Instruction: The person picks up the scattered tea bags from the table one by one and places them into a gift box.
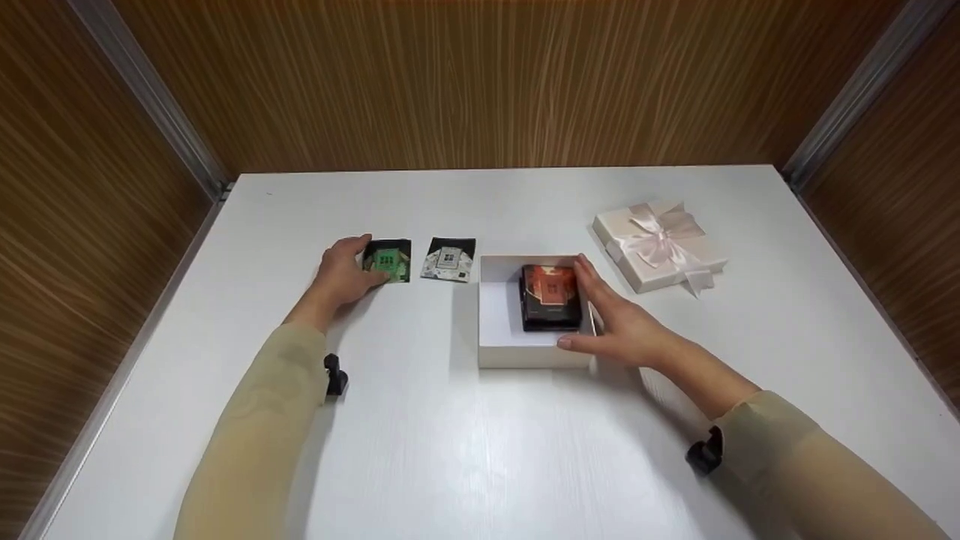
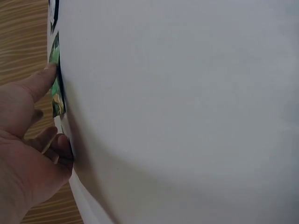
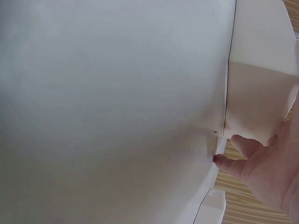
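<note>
My left hand (image 1: 357,264) lies at the left edge of a green-and-black packet (image 1: 390,260) flat on the white table (image 1: 465,450), thumb at its far corner and fingers at its near corner. In the left wrist view the fingers (image 2: 44,77) touch that green packet (image 2: 56,88). A white-and-black packet (image 1: 448,259) lies just to its right. An open white box (image 1: 525,352) holds a red-and-black packet (image 1: 551,296). My right hand (image 1: 604,311) rests along the box's right wall with straight fingers, thumb at the near corner. The right wrist view shows the box (image 3: 261,93) close to the fingers (image 3: 224,161).
A white box lid with a pale pink ribbon bow (image 1: 660,244) sits at the back right of the table. Wood-grain walls (image 1: 480,82) close in the table at the back and both sides.
</note>
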A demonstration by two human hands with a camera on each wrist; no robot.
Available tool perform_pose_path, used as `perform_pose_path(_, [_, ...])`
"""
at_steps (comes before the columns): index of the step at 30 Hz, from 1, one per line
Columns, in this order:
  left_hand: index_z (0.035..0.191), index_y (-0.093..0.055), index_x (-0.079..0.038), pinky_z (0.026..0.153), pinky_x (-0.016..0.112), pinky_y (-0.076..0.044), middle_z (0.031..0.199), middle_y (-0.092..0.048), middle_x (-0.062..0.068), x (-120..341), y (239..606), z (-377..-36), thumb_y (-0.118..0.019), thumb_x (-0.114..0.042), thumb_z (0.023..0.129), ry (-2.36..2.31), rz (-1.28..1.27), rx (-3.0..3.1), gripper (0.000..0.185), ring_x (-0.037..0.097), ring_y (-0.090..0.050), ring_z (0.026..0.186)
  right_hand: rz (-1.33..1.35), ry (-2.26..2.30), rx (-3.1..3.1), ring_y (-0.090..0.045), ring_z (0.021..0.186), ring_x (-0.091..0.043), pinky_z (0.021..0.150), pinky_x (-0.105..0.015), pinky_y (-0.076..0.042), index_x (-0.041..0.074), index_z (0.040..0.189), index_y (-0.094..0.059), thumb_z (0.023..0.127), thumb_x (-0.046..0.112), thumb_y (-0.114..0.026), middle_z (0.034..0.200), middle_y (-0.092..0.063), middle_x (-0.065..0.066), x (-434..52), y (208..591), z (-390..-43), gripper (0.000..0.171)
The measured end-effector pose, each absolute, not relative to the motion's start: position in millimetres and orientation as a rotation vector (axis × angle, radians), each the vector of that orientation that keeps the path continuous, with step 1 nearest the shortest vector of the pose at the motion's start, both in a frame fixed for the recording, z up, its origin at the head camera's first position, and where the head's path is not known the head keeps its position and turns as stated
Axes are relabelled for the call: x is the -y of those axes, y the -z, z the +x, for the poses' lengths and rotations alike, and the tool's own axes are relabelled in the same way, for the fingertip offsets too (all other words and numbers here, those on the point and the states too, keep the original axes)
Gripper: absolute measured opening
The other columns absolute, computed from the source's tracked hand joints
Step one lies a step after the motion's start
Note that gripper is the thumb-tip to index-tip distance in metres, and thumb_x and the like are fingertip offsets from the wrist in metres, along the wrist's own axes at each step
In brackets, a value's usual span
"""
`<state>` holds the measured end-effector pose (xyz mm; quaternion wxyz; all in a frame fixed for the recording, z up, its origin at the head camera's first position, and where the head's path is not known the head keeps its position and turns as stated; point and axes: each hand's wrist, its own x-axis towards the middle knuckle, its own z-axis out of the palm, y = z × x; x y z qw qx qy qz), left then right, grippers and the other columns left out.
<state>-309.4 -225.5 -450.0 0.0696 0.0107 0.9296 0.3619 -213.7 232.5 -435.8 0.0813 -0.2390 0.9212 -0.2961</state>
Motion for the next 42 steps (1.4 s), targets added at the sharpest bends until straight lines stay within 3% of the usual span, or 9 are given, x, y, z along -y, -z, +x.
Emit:
perform_pose_path(16, [0.170,-0.023,-0.010,0.129,0.053,-0.016,0.173,-0.021,0.022,225,446,-304,-0.072,-0.020,0.101,-1.017,0.076,-2.717,0.085,0.040,-0.016,0.159,-0.711,0.851,-2.760,-0.025,0.156,-0.043,0.122,-0.061,-0.030,0.017,0.172,0.003,0.092,0.060,-0.077,0.178,0.006,-0.004,-233,435,-215,0.121])
perform_pose_path(23, [0.168,-0.028,-0.007,0.127,0.051,-0.021,0.169,-0.028,0.022,226,449,-303,-0.072,-0.019,0.101,-1.024,0.100,-2.742,0.081,0.040,-0.025,0.156,-0.731,0.864,-2.749,-0.019,0.159,-0.039,0.123,-0.060,-0.028,0.015,0.172,0.002,0.093,0.057,-0.077,0.178,0.006,-0.006,-233,436,-215,0.119])
perform_pose_path(35, [0.169,-0.030,-0.014,0.124,0.054,-0.027,0.161,-0.037,0.028,232,448,-299,-0.070,-0.018,0.102,-1.046,0.072,-2.710,0.078,0.041,-0.039,0.145,-0.742,0.857,-2.753,-0.022,0.157,-0.041,0.122,-0.060,-0.030,0.014,0.172,0.002,0.093,0.059,-0.076,0.178,0.006,-0.006,-231,436,-216,0.120])
perform_pose_path(42, [0.170,-0.029,-0.018,0.126,0.054,-0.024,0.171,-0.028,0.022,237,446,-300,-0.071,-0.013,0.101,-1.112,0.076,-2.682,0.081,0.039,-0.031,0.153,-0.736,0.852,-2.761,-0.025,0.156,-0.042,0.122,-0.060,-0.031,0.015,0.172,0.003,0.092,0.059,-0.076,0.178,0.006,-0.006,-232,436,-215,0.120])
